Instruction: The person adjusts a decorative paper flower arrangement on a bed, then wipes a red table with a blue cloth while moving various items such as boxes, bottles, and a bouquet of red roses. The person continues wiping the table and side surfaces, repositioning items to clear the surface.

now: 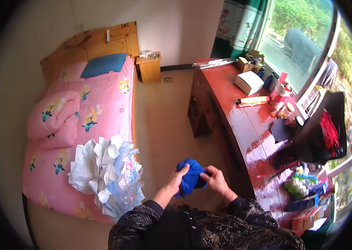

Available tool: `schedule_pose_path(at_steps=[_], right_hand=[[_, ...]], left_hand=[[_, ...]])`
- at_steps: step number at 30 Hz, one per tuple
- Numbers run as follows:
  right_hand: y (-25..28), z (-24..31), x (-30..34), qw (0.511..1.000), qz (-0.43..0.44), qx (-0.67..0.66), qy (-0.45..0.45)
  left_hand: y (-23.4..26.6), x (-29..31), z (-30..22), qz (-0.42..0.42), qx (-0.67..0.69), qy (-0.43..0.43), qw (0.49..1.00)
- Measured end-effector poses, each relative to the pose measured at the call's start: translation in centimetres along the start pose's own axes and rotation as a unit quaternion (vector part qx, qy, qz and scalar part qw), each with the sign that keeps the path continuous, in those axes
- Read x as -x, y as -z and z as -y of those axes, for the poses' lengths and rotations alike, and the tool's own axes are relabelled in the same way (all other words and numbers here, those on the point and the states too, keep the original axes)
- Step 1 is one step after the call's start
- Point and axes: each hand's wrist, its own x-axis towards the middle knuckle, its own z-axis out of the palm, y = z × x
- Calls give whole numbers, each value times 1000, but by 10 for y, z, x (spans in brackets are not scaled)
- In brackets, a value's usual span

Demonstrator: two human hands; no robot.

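Note:
A bunched royal-blue cloth is held up in front of my body, above the floor between the bed and the desk. My left hand grips its left side, thumb on top. On the other side, my right hand pinches the right edge between thumb and fingers. The lower right of the cloth looks darker, and its full shape is hidden by the folds and my fingers. Closest to my left arm is a large bouquet in white and pale-blue wrapping, lying on the near end of the bed.
The bed with pink flowered bedding and a blue pillow runs along the left. A nightstand stands beyond it. At right, a red desk under the window carries a white box, bottles, a black bag and packages.

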Motion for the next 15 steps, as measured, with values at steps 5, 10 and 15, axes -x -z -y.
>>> schedule_pose_path(at_steps=[5, 10, 15], right_hand=[[1, 42, -130, 986, -44, -154, -34], [-22, 66, -239, 986, -55, -154, -32], [4, 73, -326, 983, -81, 167, 12]], left_hand=[[21, -75, -89, 110, -124, 26, 986], [36, -163, -167, 20, -211, 20, 977], [63, -246, -214, 51, -191, -52, 979]])
